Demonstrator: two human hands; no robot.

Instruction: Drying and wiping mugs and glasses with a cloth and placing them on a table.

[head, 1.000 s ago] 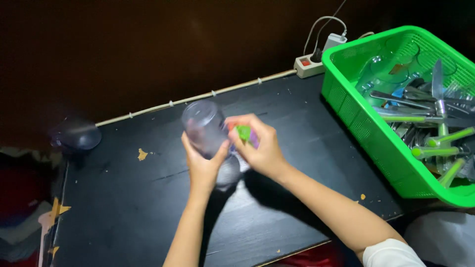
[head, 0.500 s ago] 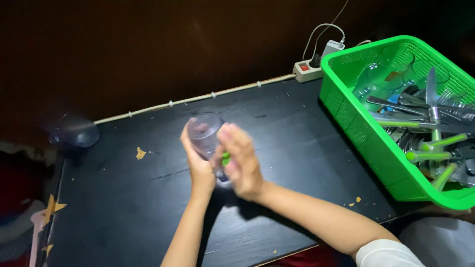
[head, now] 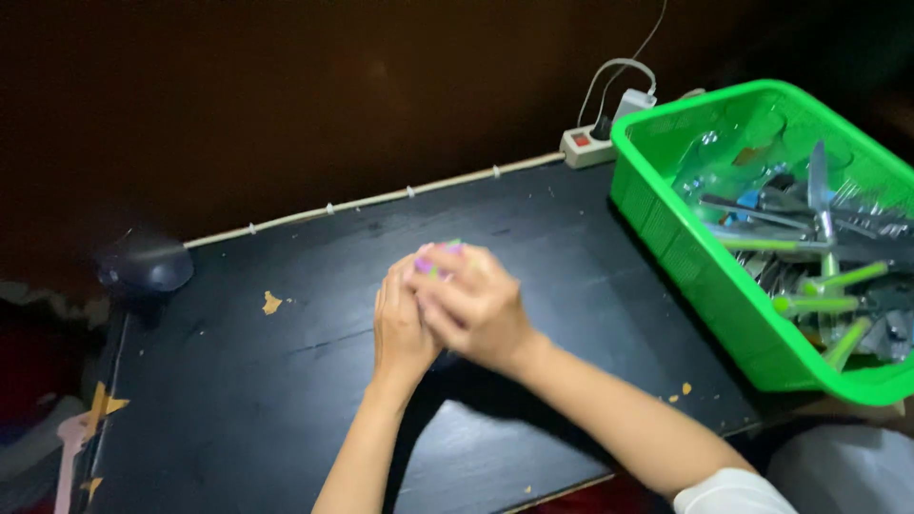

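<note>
2 hands clasped together over black table (head: 238,409): right hand (head: 473,306) wraps small green-purple item (head: 436,260), left hand (head: 400,324) cups alongside; grip contents blurred

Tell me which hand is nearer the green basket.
Right. The right hand is on the side toward the green basket, clasped against the left hand, which lies behind it, farther from the basket. Neither hand touches the basket.

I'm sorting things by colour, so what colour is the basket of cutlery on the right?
Bright green; the basket shows best in the head view.
</note>
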